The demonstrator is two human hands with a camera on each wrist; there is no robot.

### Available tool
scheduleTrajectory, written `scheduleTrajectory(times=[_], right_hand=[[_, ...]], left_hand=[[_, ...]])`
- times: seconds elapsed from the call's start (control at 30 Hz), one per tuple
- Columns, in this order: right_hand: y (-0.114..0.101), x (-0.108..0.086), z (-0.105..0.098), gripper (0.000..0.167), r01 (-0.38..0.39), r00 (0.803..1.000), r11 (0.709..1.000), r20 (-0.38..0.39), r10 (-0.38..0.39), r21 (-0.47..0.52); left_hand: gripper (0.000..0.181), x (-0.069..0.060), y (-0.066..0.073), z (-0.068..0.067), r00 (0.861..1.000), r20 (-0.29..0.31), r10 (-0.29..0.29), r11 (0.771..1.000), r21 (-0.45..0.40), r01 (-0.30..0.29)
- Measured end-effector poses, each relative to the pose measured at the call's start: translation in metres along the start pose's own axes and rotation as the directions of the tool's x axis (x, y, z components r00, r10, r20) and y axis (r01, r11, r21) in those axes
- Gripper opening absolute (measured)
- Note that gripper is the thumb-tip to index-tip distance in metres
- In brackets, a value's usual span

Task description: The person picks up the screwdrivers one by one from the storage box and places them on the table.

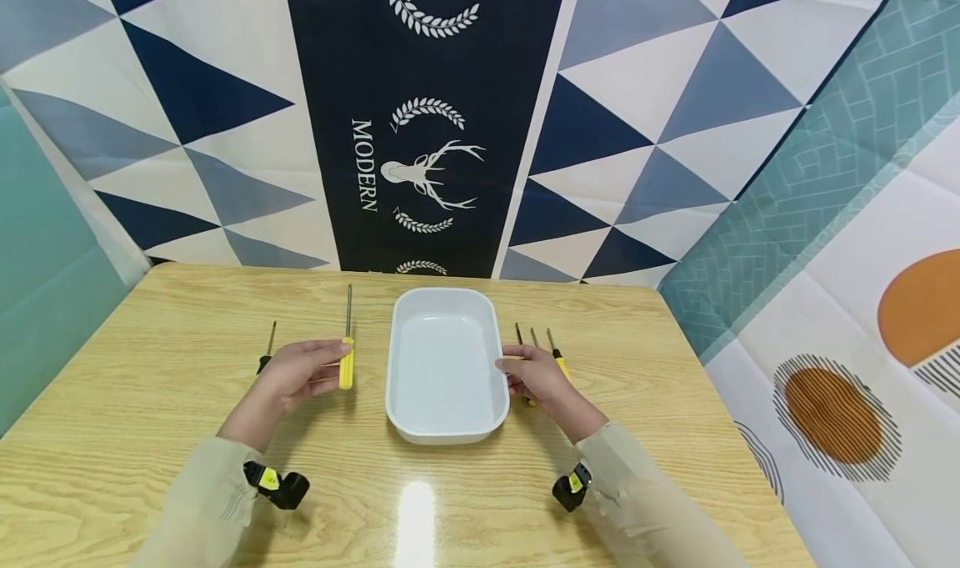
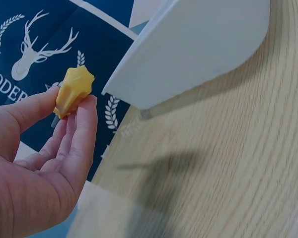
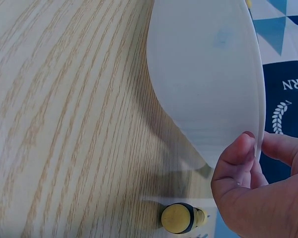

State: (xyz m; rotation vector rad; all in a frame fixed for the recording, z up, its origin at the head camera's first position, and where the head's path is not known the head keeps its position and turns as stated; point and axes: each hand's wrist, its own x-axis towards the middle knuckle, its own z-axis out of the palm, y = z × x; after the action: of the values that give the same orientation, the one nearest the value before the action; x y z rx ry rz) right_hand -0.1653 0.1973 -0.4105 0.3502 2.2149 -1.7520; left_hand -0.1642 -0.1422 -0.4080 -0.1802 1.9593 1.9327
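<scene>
My left hand [image 1: 300, 372] pinches the yellow handle of a screwdriver [image 1: 346, 364] between thumb and fingers, left of a white plastic basin [image 1: 447, 368]. The screwdriver's metal shaft points toward the back wall. In the left wrist view the handle's ribbed yellow end [image 2: 77, 89] faces the camera. Across the basin, my right hand [image 1: 542, 378] grips its right rim. Thumb and fingers close on either side of that rim [image 3: 260, 106] in the right wrist view. Nothing lies inside the basin.
Several screwdrivers [image 1: 560, 361] lie to the right, partly hidden by my right hand; one yellow handle end [image 3: 177, 218] shows below the basin in the right wrist view. Another dark screwdriver [image 1: 265, 360] lies behind my left hand. A patterned cloth wall borders the wooden table [image 1: 187, 318].
</scene>
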Motion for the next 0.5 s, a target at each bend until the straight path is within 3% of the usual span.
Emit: scheduleTrajectory(times=[0.5], right_hand=[[0.000,-0.003,-0.001,0.037,0.007,1.000,1.000,0.020,-0.007,0.004]], left_hand=[[0.067,-0.006,-0.005,-0.014,0.999,-0.029,-0.023,1.000,0.003,0.023]])
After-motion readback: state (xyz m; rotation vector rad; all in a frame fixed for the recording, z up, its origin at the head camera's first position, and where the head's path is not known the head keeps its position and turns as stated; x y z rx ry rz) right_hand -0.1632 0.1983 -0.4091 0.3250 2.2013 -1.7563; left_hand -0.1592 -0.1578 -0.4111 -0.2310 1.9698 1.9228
